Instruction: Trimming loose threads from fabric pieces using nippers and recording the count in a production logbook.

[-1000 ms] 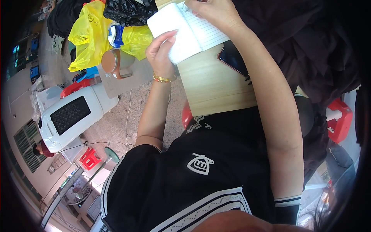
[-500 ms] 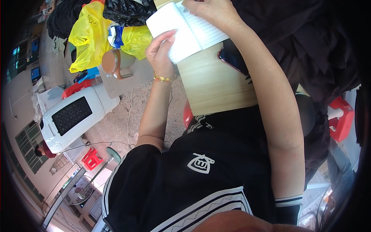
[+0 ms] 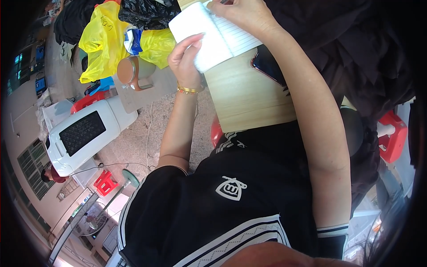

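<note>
An open notebook [image 3: 209,44] with white, lined pages lies on a pale wooden table [image 3: 251,100]. My left hand [image 3: 186,58], with gold bangles at the wrist, grips the notebook's left edge, fingertips over the page. At the top edge of the view my right hand [image 3: 247,15] rests on the right-hand page, its fingers pinched together. A small dark bit shows between those fingers, but the picture's edge cuts it off and I cannot tell what it is. A dark phone [image 3: 269,66] lies under my right forearm, beside the notebook.
Dark cloth [image 3: 347,53] is heaped along the right. To the left stand a brown-lidded cup [image 3: 129,73], yellow plastic bags [image 3: 104,40] and a white machine or case with a black panel [image 3: 84,133]. Red stools [image 3: 105,182] and a fan [image 3: 90,219] are farther off, near a person [image 3: 54,175].
My right hand has shifted very slightly left over the page. My left hand stays at the notebook's edge, and the distant person has moved a little.
</note>
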Demonstrator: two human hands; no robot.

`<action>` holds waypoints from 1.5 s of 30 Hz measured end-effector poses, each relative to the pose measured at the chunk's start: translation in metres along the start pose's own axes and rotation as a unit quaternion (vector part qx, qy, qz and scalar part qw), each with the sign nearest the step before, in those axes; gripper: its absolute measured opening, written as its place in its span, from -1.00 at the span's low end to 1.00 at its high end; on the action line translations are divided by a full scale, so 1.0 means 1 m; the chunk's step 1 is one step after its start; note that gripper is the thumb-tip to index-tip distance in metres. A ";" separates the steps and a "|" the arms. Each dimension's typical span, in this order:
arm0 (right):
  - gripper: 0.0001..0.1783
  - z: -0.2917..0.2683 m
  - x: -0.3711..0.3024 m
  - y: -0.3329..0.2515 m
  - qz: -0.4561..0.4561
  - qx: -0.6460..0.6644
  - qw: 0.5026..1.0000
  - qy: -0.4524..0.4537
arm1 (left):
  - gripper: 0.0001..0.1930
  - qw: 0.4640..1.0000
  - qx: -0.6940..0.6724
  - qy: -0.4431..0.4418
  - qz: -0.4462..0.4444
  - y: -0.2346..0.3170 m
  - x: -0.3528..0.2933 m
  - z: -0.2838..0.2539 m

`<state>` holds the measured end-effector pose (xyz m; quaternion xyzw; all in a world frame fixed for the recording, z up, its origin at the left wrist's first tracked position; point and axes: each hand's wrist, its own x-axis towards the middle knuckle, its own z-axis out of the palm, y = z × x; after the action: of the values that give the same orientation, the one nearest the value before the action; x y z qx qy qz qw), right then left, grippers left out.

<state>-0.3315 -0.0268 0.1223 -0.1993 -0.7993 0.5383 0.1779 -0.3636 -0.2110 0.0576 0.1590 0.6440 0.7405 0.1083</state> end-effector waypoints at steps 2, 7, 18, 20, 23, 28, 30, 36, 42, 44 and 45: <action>-0.80 -0.001 0.000 0.000 -0.012 -0.006 1.000 0.008 | -0.84 1.000 0.001 -0.001 -0.001 0.000 0.000 0.001; -0.80 -0.003 -0.002 -0.004 0.005 -0.003 1.000 -0.004 | -0.84 1.000 -0.001 -0.001 -0.001 -0.003 0.001 -0.002; -0.80 -0.003 -0.002 -0.005 0.008 0.016 1.000 0.003 | -0.83 1.000 -0.008 -0.001 0.001 -0.002 0.001 -0.002; -0.80 -0.003 -0.003 -0.003 0.006 0.001 1.000 0.006 | -0.83 1.000 -0.006 -0.003 0.000 -0.002 0.001 -0.001; -0.81 0.001 -0.001 0.005 -0.042 0.023 0.999 0.017 | -0.83 1.000 -0.008 0.001 -0.003 -0.002 0.001 -0.002; -0.82 -0.003 -0.003 -0.004 -0.010 -0.011 1.000 0.008 | -0.79 1.000 0.004 -0.001 -0.005 -0.004 0.001 -0.004; -0.82 -0.004 -0.004 -0.006 -0.005 0.000 1.000 0.005 | -0.79 1.000 0.003 -0.002 -0.003 -0.004 0.001 -0.005; -0.81 -0.003 -0.003 -0.004 -0.009 -0.002 1.000 0.013 | -0.82 1.000 -0.001 0.003 -0.007 -0.003 0.001 -0.002; -0.82 -0.002 -0.007 0.003 -0.021 0.124 0.992 0.001 | -0.79 1.000 -0.004 0.003 -0.004 -0.004 0.000 -0.004; -0.82 -0.001 -0.005 0.004 -0.056 0.230 0.972 0.000 | -0.79 1.000 -0.006 0.004 -0.002 -0.003 0.000 -0.003; -0.82 0.001 0.001 0.007 -0.008 0.157 0.988 0.008 | -0.82 1.000 -0.008 0.000 -0.002 -0.001 0.000 0.001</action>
<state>-0.3324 -0.0251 0.1158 -0.1669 -0.7050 0.6540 0.2176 -0.3630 -0.2104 0.0565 0.1570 0.6381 0.7456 0.1109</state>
